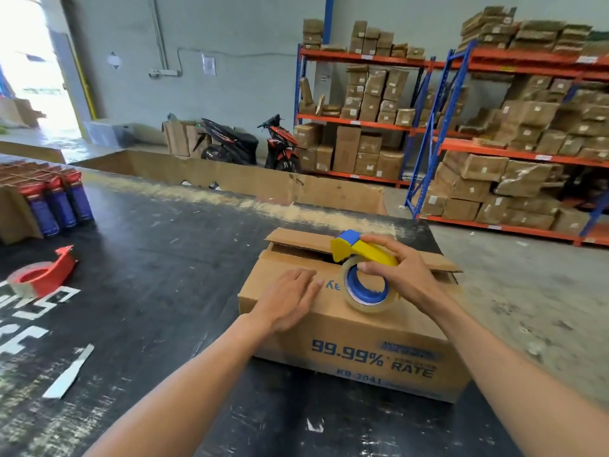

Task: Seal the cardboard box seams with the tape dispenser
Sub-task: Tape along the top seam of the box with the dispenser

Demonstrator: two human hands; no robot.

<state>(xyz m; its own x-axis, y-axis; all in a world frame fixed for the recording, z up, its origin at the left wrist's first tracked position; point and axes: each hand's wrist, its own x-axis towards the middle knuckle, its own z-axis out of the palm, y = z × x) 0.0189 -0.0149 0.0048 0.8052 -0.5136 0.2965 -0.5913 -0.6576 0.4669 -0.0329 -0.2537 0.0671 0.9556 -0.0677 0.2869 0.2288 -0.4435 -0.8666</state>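
A brown cardboard box (pixel 359 344) with blue print lies on the black table near its right end. Its near top flap is down; the far flap (pixel 303 240) stands slightly raised, leaving a dark gap. My left hand (pixel 286 303) rests flat, palm down, on the near flap. My right hand (pixel 400 268) grips the yellow and blue tape dispenser (pixel 359 258) with its clear tape roll (pixel 365 288) over the box top, the dispenser's head at the gap between the flaps.
A red tape dispenser (pixel 43 275) lies at the table's left. Blue cans in a carton (pixel 54 201) stand at the far left. A white strip (pixel 69 372) lies on the black table (pixel 158 258). Shelves of boxes (pixel 514 143) and two scooters (pixel 250 146) stand beyond.
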